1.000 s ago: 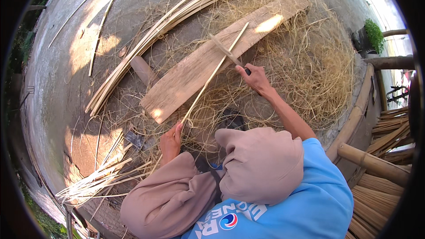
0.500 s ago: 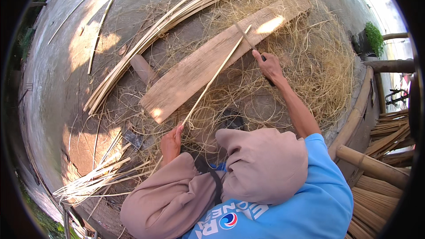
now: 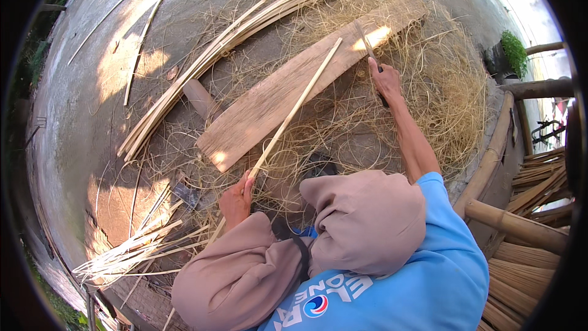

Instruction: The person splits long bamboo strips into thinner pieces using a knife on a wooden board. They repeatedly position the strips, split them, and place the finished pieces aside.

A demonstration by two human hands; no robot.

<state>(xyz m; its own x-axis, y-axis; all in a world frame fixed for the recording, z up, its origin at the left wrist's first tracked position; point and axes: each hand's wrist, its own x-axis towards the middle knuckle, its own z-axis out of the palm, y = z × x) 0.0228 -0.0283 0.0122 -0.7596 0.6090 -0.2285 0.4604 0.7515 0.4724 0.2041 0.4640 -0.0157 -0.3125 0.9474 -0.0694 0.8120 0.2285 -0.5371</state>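
A person in a blue shirt sits on a concrete floor, seen from above, working with thin bamboo.

Largest on the floor is a wide tangle of pale, curly bamboo shavings, spread from the centre out to the right. A long bundle of split bamboo strips lies across the top, running from the upper right down to the left. Below it, on top of the shavings, a long flat wooden plank lies on a slant. A smaller loose heap of cut strips sits at the lower left, near the person's knee.

A single thin bamboo strip slants across the plank, rising from the lower left to the upper right. The left hand grips its lower end, fingers pressed around it, just below the plank's near end. The strip's upper end lies free on the plank, a short way left of the other hand.

The right hand is stretched out over the plank's far end, its grip wrapped around the handle of a slender knife, whose blade points up and away. Knife and strip are apart.

At the right edge stand bamboo poles.
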